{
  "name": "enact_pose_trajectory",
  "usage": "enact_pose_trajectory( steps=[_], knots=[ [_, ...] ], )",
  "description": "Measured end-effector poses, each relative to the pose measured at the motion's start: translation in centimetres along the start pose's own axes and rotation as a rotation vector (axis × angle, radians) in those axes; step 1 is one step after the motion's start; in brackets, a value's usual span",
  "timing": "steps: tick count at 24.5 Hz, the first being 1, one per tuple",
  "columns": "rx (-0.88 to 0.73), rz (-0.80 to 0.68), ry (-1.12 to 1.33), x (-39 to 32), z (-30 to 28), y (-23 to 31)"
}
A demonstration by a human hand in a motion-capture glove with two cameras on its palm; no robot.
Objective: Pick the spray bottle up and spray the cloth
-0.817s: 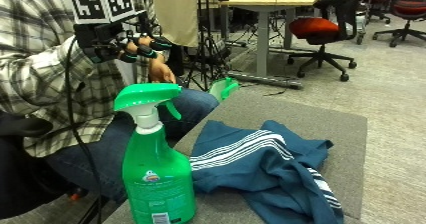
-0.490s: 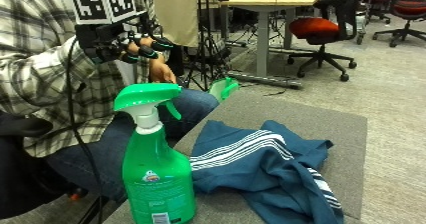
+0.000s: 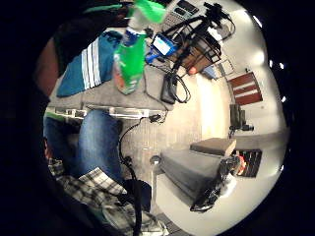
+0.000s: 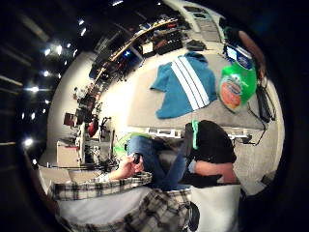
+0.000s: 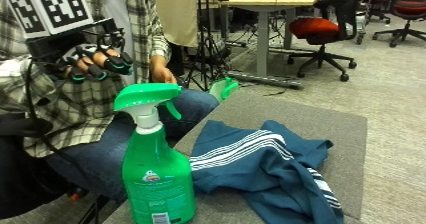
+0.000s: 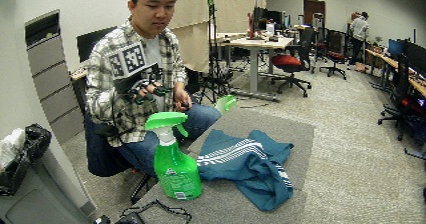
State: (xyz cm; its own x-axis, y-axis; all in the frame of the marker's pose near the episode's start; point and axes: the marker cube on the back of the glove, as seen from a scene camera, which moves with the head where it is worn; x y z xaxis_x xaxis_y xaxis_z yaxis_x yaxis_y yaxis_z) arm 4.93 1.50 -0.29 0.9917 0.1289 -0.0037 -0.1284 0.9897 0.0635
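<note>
The gloved right hand [image 5: 93, 61] hangs at chest height, fingers loosely curled around nothing, much as it did a moment earlier; no reach has begun. Below and ahead of it, well apart, the green spray bottle [image 5: 157, 176] stands upright on the grey table [image 5: 266, 109], untouched. Just beyond lies the crumpled blue cloth [image 5: 266, 169].
</note>
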Motion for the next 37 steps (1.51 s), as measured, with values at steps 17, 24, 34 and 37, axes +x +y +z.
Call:
enact_pose_trajectory(
  steps=[17, 24, 34, 37],
  knots=[
    [-0.039, -0.014, -0.325, 15.6, 4.4, -5.2],
    [0.150, 0.012, -0.736, 16.1, 7.5, -9.7],
    [0.297, -0.039, -1.001, 14.3, 9.6, -14.1],
    [0.249, -0.042, -1.122, 13.0, 10.0, -15.1]
  ],
)
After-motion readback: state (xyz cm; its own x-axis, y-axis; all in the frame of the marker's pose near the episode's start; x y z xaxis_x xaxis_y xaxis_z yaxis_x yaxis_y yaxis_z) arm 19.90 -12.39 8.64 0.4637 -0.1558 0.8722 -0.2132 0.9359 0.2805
